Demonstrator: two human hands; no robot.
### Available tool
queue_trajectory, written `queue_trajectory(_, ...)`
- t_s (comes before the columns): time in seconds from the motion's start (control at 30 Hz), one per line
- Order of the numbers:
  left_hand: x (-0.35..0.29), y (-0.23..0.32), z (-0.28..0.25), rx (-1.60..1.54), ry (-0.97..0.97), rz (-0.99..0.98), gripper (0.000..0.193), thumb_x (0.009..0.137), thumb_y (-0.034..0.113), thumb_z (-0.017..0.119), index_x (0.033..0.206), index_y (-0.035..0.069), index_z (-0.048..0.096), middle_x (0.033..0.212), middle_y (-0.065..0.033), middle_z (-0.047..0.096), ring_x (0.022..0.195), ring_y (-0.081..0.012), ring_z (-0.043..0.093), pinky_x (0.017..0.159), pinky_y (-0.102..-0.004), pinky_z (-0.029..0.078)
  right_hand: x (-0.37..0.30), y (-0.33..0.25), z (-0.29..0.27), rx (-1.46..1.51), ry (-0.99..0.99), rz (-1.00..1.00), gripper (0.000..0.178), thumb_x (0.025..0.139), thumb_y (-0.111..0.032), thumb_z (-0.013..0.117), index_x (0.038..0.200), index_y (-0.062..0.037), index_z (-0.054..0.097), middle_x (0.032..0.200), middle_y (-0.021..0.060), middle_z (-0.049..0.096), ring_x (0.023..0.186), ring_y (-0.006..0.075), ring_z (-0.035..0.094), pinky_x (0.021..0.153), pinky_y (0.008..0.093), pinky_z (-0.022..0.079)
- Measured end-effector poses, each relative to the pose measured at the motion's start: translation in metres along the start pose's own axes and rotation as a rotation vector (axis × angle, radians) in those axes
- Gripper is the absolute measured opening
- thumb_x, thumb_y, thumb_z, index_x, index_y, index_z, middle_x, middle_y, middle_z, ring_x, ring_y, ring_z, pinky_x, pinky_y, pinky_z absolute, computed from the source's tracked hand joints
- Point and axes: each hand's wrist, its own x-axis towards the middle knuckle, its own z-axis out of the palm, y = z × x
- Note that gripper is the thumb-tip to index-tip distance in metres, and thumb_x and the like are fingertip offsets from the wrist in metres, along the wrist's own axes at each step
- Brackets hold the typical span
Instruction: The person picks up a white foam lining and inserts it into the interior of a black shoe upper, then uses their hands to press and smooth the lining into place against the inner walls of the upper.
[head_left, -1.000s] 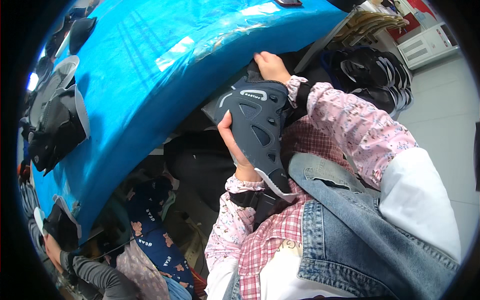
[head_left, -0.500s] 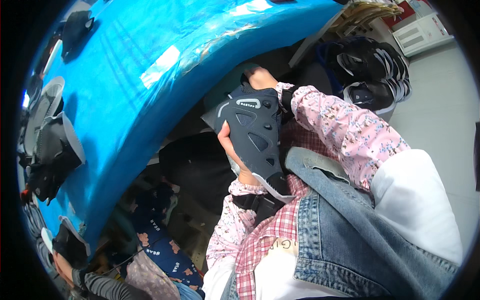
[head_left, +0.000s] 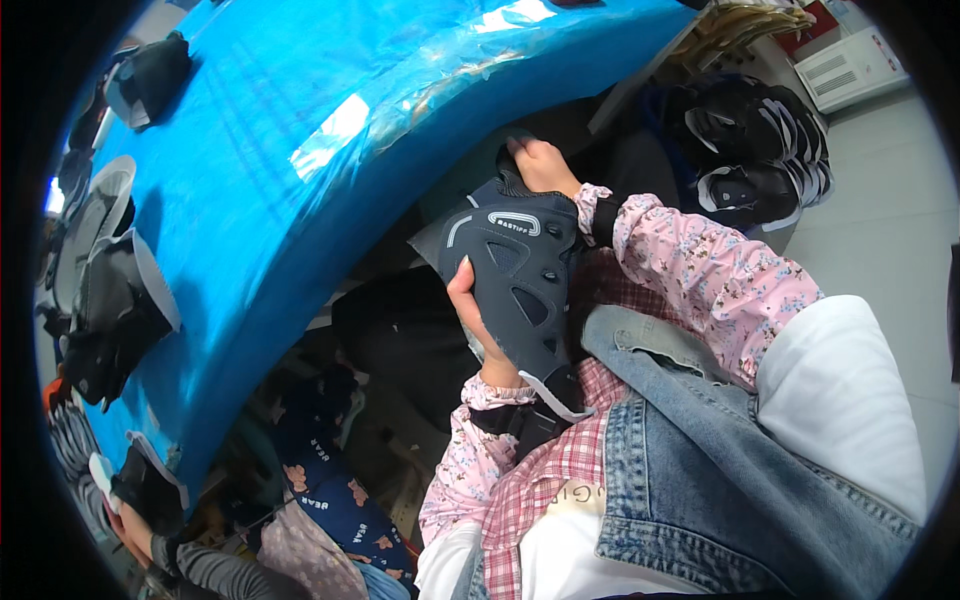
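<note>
A dark grey shoe upper (head_left: 520, 285) with triangular mesh panels and a white-edged end lies across both my hands, above my lap. My left hand (head_left: 478, 318) supports it from beneath and from the left, its thumb pressed on the outer face; the other fingers are hidden under the upper. At the far end, my right hand (head_left: 543, 166) grips the dark collar (head_left: 512, 178) with bent fingers, partly hidden by the material. A grey flap (head_left: 430, 240) shows just left of the upper.
A table with a blue cover (head_left: 260, 140) curves across the far and left side. Several black-and-grey shoe uppers (head_left: 115, 300) lie along its left. A co-worker's hand (head_left: 132, 528) is at lower left. Stacked black uppers (head_left: 755, 150) and a white box-like unit (head_left: 850, 68) stand at right.
The shoe upper and both hands have shifted slightly right and down in the picture, along with the surroundings. My right hand has lifted the collar a little; both grips persist.
</note>
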Motion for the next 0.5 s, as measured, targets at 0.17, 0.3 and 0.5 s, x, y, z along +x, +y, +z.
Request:
queue_trajectory(0.17, 0.006, 0.0, 0.0, 0.062, 0.051, 0.009, 0.042, 0.088, 0.037, 0.041, 0.107, 0.002, 0.056, 0.106, -0.0089, 0.06, 0.094, -0.0191, 0.058, 0.084, -0.0282, 0.047, 0.009, 0.01, 0.01, 0.083, 0.047, -0.221, 0.035, 0.09, -0.026, 0.039, 0.084, 0.0025, 0.058, 0.084, 0.0265, 0.058, 0.083, 0.044, 0.054, 0.072, 0.0486, 0.043)
queue_trajectory(0.3, 0.01, 0.026, -0.001, 0.138, -0.025, -0.135, 0.042, 0.087, 0.035, 0.044, 0.107, 0.001, 0.056, 0.106, -0.0106, 0.061, 0.094, -0.0209, 0.06, 0.083, -0.0314, 0.048, 0.018, 0.008, 0.013, -0.103, -0.18, -0.079, 0.04, 0.089, -0.031, 0.039, 0.089, 0.0026, 0.06, 0.092, 0.0285, 0.058, 0.091, 0.0441, 0.054, 0.08, 0.0492, 0.043)
queue_trajectory(0.5, 0.014, 0.069, 0.031, 0.27, 0.015, -0.207, 0.043, 0.088, 0.037, 0.049, 0.106, -0.002, 0.057, 0.1, -0.0152, 0.063, 0.09, -0.0247, 0.062, 0.082, -0.036, 0.05, 0.029, -0.01, -0.048, 0.496, -0.471, 0.404, 0.032, 0.082, -0.029, 0.05, 0.082, 0.0011, 0.062, 0.065, 0.0105, 0.059, 0.059, 0.0242, 0.054, 0.058, 0.0358, 0.042)
